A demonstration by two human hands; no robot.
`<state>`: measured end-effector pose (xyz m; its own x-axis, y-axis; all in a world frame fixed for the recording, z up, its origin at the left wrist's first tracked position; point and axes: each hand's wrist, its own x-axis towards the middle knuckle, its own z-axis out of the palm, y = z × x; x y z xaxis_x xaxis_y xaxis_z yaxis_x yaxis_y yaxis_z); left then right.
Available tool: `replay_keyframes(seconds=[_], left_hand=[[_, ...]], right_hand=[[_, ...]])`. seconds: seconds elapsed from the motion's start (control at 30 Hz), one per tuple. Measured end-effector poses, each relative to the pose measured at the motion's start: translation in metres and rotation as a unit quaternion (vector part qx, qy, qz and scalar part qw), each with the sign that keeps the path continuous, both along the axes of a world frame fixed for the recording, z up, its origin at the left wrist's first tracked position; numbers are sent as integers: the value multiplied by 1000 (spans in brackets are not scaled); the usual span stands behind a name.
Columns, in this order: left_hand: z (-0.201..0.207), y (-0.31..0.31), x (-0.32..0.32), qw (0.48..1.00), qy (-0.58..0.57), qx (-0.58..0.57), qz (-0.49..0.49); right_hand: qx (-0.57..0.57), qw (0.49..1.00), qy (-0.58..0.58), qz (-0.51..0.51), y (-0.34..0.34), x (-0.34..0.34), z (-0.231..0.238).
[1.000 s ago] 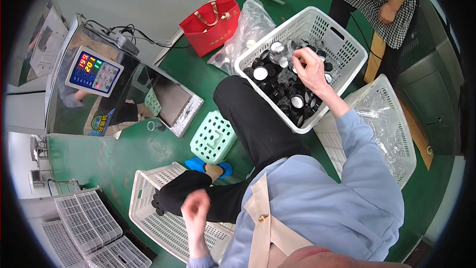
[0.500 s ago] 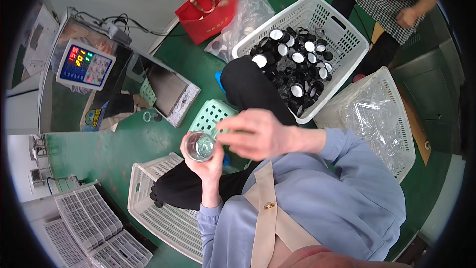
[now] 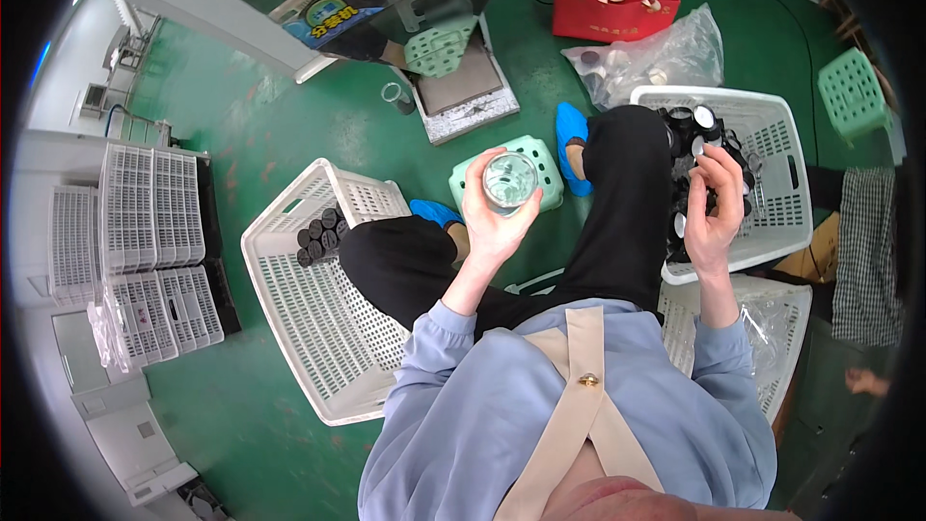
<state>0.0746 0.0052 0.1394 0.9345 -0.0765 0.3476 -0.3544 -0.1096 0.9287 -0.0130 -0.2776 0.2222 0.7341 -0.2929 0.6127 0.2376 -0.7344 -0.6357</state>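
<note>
The left hand [image 3: 497,217] grips a clear glass jar [image 3: 509,180]; the right hand [image 3: 716,207] pinches a black lid [image 3: 696,147]. White baskets [image 3: 328,328] sit on green floor [image 3: 289,125] (a stool [image 3: 511,150] between).

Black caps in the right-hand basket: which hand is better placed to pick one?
Right. The right hand hovers at the basket of black caps, while the left hand is occupied holding a clear jar.

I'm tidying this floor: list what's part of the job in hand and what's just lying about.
In use: clear jar in left hand; right hand over basket of black lids; left basket.
Lying about: red bag; green stool; stacked trays.
</note>
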Motion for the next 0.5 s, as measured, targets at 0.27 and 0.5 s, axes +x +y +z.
replay_keyframes(seconds=[0.27,0.5], left_hand=[[-37,-1,71,985,117,-60,113],[-110,4,155,946,217,30,238]], right_hand=[[-41,997,-24,65,33,57,18],[9,994,30,108,37,158,38]])
